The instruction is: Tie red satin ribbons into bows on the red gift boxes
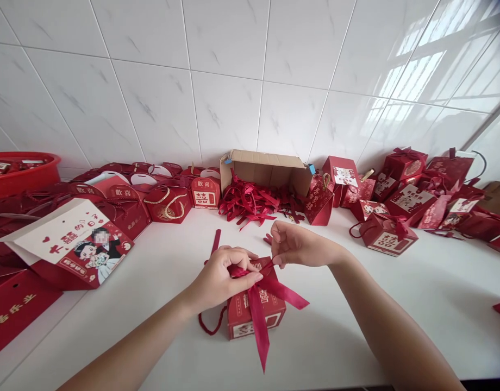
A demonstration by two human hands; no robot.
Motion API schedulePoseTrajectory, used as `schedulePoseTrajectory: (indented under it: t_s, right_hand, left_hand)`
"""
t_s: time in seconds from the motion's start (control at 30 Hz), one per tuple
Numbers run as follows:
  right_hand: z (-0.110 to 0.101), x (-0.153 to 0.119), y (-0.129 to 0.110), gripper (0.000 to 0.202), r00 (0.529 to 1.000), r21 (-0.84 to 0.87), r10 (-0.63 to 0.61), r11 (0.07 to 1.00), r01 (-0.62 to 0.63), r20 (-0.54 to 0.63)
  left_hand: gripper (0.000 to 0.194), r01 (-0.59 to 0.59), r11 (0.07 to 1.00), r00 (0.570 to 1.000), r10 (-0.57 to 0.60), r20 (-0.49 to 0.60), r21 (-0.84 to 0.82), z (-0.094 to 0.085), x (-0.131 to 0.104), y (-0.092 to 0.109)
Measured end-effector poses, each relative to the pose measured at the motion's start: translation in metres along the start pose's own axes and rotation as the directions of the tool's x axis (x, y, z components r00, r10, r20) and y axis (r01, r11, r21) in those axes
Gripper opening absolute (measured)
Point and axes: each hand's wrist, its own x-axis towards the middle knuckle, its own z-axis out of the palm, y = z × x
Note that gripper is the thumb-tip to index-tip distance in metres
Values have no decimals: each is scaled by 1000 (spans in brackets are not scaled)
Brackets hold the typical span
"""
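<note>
In front of me on the white table sits a small red gift box [255,315] with printed characters. A dark red satin ribbon [260,331] is looped at its top, and two tails hang down over its front and right side. My left hand [229,271] pinches the ribbon at the top of the box between thumb and fingers. At the upper right of the box, my right hand [299,244] pinches another part of the ribbon. A twisted red cord handle [211,330] curves out on the box's left. The knot itself is partly hidden under my left fingers.
An open cardboard carton [270,157] spills a heap of red ribbons [250,198] by the tiled wall. Many red boxes line the left, including a large white-topped one [76,239]. Finished-looking bowed boxes [386,233] crowd the right. A red basin [25,176] stands far left.
</note>
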Motion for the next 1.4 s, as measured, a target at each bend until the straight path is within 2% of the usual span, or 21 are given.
schedulePoseTrajectory:
  t_s: [0.1, 0.23, 0.33, 0.47, 0.57, 0.77, 0.87, 1.03, 1.23, 1.4]
  right_hand:
    - [-2, -1, 0, 29, 1000, -18, -27, 999, 28, 9]
    - [-2, -5, 0, 27, 1000, -116, -19, 993, 22, 24]
    - [-1, -8, -4, 28, 997, -234, 76, 970, -72, 8]
    - [6, -9, -12, 38, 972, -407, 234, 889, -210, 9]
    - [11, -7, -14, 42, 978, -504, 209, 844, -184, -6]
    - [9, -3, -9, 39, 985, -495, 172, 856, -147, 5]
    - [9, -5, -12, 39, 983, -470, 181, 866, -169, -19]
    - [9, -6, -15, 40, 980, -475, 191, 858, -195, -57]
    - [1, -8, -11, 42, 989, -531, 122, 835, -145, -78]
    - [-1, -7, -9, 46, 977, -477, 184, 853, -211, -104]
  left_hand:
    - [15, 45, 999, 998, -44, 40, -11, -3, -2, -1]
    - [16, 105, 994, 991, -102, 82, -37, -8, -3, 0]
    - [18, 112, 992, 989, -105, 101, -66, -8, -2, 1]
    - [26, 110, 988, 992, -102, 73, -110, -4, -2, 3]
    - [28, 133, 986, 991, -131, 24, -103, 0, -4, 4]
    - [27, 205, 975, 978, -208, -28, -89, 4, -5, 7]
    - [28, 195, 976, 980, -197, -4, -97, 4, -4, 7]
    - [42, 175, 978, 985, -173, 29, -116, 2, -2, 5]
    - [40, 153, 987, 986, -150, 69, -41, -2, -3, 2]
    - [29, 160, 986, 985, -156, 79, -50, -5, -2, 3]
